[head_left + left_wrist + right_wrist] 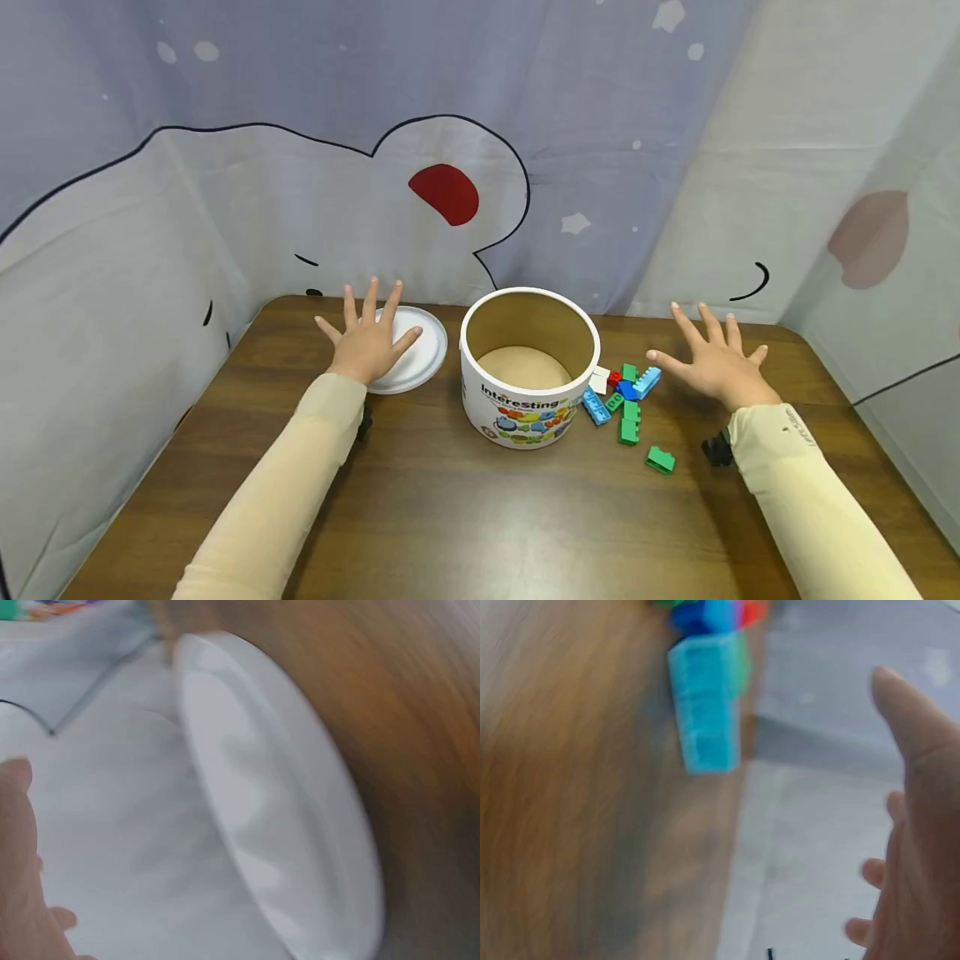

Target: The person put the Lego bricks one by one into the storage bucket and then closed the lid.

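Observation:
My left hand [367,343] has its fingers spread above a round white lid [420,354] at the table's back left. In the left wrist view that lid [292,802] appears blurred beside the hand [26,877], with space between them. Spread wide too, my right hand [723,365] holds nothing and hovers right of a loose pile of toy bricks. The pile has a light blue brick [647,382], a dark blue brick [627,390], a red one [614,378], a white piece [599,380] and several green ones [628,430]. The right wrist view shows a light blue brick [705,705], blurred.
An uncovered white bucket [529,417] printed "Interesting" stands mid-table between the hands, its visible floor bare. One green brick [660,460] lies apart, nearer the front. Printed cloth [337,217] hangs behind and beside the brown wooden table [480,517].

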Tool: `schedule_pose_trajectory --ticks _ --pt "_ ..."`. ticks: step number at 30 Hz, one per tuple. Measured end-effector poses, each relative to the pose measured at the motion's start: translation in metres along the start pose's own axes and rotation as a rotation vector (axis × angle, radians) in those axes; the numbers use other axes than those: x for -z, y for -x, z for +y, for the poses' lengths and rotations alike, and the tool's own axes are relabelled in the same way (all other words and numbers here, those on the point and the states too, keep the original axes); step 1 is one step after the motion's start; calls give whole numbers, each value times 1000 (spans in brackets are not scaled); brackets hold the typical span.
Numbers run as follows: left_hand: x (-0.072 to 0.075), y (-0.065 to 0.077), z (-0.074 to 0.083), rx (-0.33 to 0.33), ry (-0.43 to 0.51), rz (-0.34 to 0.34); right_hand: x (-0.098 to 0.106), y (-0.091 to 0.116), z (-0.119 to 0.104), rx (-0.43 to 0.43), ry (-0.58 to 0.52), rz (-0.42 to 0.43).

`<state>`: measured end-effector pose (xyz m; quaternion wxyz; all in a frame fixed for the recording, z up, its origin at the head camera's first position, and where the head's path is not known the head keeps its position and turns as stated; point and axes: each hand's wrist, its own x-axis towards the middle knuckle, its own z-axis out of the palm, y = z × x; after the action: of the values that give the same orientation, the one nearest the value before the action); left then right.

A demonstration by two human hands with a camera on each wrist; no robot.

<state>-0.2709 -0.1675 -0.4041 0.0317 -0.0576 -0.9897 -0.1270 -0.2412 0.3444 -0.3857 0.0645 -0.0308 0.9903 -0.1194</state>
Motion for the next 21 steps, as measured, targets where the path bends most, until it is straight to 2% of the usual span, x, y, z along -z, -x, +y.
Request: schedule_pose_trajectory --ticks 7,13,16,21 --pt "18 17 26 -89 166 195 7 13 -15 81 -116 35" --pt "27 40 50 -232 253 310 -1 21 -22 117 -219 102" --pt "25 48 60 -297 252 341 -7 21 -23 114 -265 114" --pt "16 59 72 -367 223 321 -19 17 -22 78 -334 72"
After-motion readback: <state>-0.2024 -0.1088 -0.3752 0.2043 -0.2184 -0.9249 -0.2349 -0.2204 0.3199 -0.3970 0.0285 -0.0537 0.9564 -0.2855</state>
